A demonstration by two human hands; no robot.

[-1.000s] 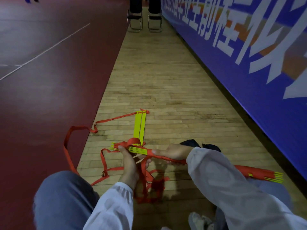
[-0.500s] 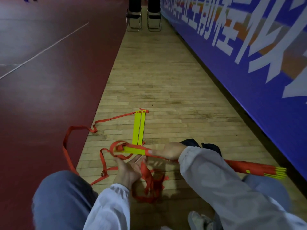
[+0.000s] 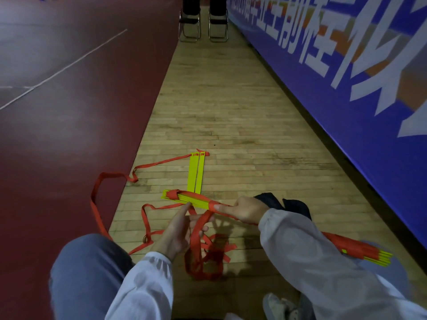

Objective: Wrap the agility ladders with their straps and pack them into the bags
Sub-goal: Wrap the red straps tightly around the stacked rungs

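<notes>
Low in the middle of the frame, the right hand [image 3: 246, 210] grips the ladder bundle [image 3: 191, 199], a stack of yellow rungs held level above the floor. Its fingers curl round the stack and the thumb lies straight along a turn of red strap [image 3: 196, 236] wound there. The white sleeve runs down to the lower right, and the bundle's far end [image 3: 367, 253], also bound in red, sticks out beyond the forearm at the right edge.

Just left of it, the left hand [image 3: 180, 228] reaches up from the bottom, palm turned inward. The index finger is straight and touches the underside of the bundle, while the other fingers bend round the strap, which drops from the stack across them into a loose red tangle on the boards below.

Two loose rungs [image 3: 196, 174] lie flat on the wooden floor [image 3: 231, 112], pointing up the frame from the bundle. More strap trails left onto the dark red court [image 3: 69, 112]. A black bag [image 3: 291, 204] lies just behind the right hand. A blue banner [image 3: 346, 93] fills the right side, and two chairs [image 3: 201, 21] stand at the top.
</notes>
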